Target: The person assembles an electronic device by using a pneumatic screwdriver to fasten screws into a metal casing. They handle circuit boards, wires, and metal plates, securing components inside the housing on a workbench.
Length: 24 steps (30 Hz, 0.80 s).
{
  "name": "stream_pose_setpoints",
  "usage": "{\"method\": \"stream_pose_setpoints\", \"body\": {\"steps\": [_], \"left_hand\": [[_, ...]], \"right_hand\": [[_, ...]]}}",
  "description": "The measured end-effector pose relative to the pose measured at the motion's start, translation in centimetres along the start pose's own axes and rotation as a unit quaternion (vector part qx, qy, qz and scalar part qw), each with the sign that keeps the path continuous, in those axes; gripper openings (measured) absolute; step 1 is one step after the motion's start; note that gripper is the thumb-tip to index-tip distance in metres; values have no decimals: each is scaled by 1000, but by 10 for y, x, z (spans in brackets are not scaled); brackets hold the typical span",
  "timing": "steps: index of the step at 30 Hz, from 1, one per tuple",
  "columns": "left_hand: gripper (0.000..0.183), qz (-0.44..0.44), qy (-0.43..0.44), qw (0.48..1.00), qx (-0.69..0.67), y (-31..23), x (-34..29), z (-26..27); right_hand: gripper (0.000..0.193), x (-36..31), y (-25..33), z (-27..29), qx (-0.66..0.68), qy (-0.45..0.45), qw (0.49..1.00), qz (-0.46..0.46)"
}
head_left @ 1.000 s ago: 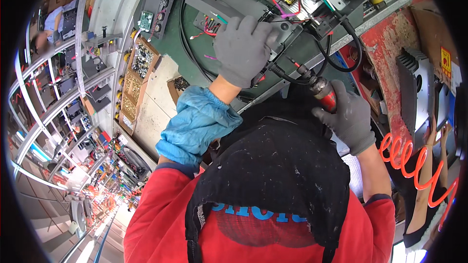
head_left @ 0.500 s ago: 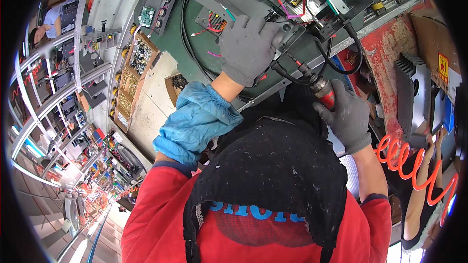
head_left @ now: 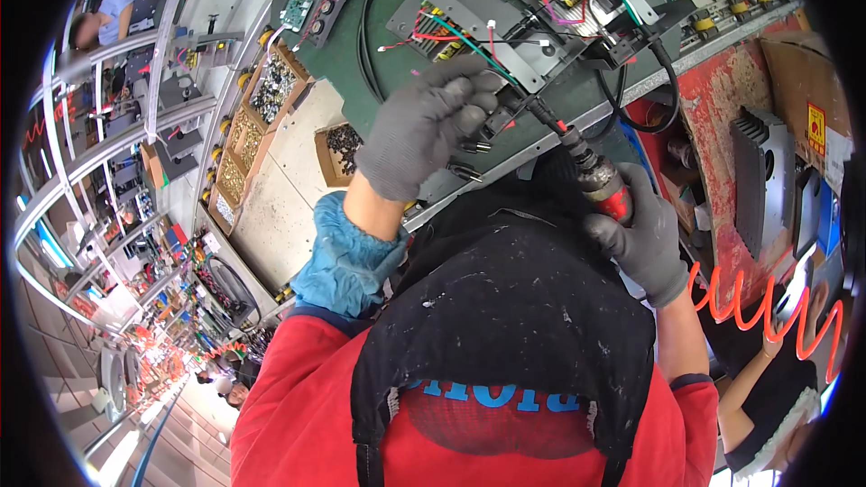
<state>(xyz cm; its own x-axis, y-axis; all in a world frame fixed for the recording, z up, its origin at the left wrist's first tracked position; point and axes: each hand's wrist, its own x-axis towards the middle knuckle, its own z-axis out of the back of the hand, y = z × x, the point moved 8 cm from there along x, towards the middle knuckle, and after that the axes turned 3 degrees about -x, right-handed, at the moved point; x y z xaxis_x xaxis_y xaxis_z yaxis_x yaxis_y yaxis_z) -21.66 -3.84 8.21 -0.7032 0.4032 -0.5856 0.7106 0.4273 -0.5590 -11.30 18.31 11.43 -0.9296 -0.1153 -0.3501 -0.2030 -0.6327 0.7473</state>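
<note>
My right hand (head_left: 648,239), in a grey glove, grips a red and black power screwdriver (head_left: 597,176). Its bit end points up and left at the front edge of a dark grey metal housing (head_left: 532,61). My left hand (head_left: 410,131), also gloved, is at the left of that edge with its fingers curled in; whatever they hold is hidden. Just below those fingers lie black cord plugs (head_left: 466,171). Red, green and black wires and a yellow-and-black circuit part (head_left: 448,47) sit in the housing.
Left of the green work mat (head_left: 329,81) stand a divided cardboard tray (head_left: 242,149) of small fasteners and a small box of dark screws (head_left: 341,150). A second wired unit (head_left: 577,0) lies behind. An orange coiled hose (head_left: 767,311) hangs at right, near another person's arm (head_left: 753,388).
My left hand has come off the top of the housing, moving left and nearer, and its fingers have curled. The screwdriver has shifted slightly nearer, its tip now against the housing's front edge.
</note>
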Motion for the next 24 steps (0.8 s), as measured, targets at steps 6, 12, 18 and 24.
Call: {"method": "stream_pose_setpoints", "body": {"steps": [6, 12, 18, 24], "left_hand": [[29, 34, 78, 986, -141, 30, -12, 5], [30, 48, 112, 985, -123, 36, -15, -14], [33, 33, 108, 994, -11, 35, -9, -16], [30, 63, 144, 978, 138, 29, 0, -58]], "right_hand": [[67, 1, 29, -10, 27, 25, 998, 43], [61, 0, 41, -16, 39, 29, 998, 38], [51, -8, 38, -5, 7, -6, 999, 32], [51, -42, 27, 9, -49, -45, 997, 33]]}}
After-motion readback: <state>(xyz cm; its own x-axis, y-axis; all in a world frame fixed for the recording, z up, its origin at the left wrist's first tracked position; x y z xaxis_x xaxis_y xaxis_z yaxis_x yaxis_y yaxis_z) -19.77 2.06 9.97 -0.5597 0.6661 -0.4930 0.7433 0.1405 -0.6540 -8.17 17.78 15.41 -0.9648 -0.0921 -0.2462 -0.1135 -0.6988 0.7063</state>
